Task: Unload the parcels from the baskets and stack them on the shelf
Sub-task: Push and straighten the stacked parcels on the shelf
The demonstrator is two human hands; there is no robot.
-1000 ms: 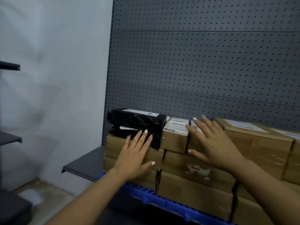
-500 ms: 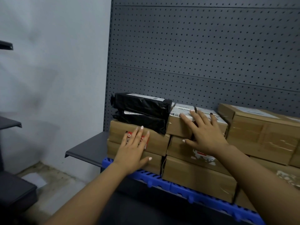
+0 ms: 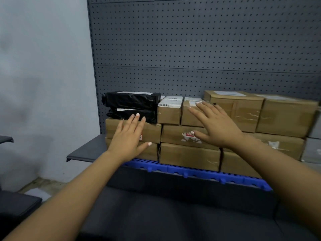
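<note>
While flat, both hands [image 3: 129,136] against parcels [image 3: 189,152].

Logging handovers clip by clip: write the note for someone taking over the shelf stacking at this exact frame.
Left hand: open, flat against the cardboard boxes at the stack's left end, holding nothing.
Right hand: open, fingers spread over the small labelled boxes, holding nothing.
Parcels: cardboard boxes in layers on the shelf, two black wrapped parcels on top at the left, larger boxes to the right.
Done: these parcels are shelved.
Left: no basket is in view, so check whether any parcels remain.
</note>
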